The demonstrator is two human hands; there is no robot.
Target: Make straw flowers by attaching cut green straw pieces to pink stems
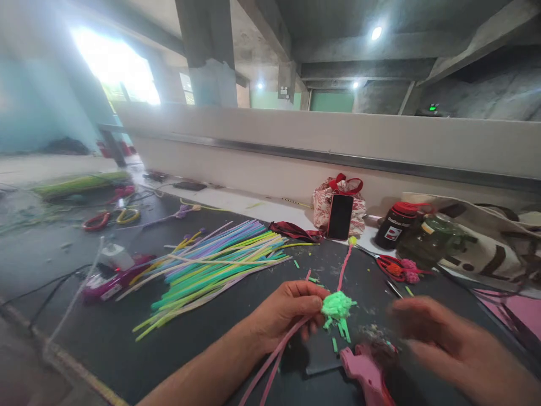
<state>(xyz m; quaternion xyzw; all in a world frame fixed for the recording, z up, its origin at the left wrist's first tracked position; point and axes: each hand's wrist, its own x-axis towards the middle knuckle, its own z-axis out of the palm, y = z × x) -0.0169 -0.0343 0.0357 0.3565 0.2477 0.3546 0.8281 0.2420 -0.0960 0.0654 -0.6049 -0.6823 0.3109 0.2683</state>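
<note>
green cluster (337, 305): fuzzy, ragged | left hand (291, 310): pinching it, 2 pink stems (284, 344) | right hand (443, 338): blurred, part-open, hold unclear

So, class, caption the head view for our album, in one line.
Left hand pinching green fluff and pink stems, right hand blurred, near a pile of coloured stems.

Harsh daylight from the bright glassless-looking opening (116, 65) washes out everything left of the square grey concrete pillar (207, 53); small white ceiling lamps (376, 33) glow right of it. Below and right of the pillar, the bare right hand (443, 332) is motion-blurred.
</note>
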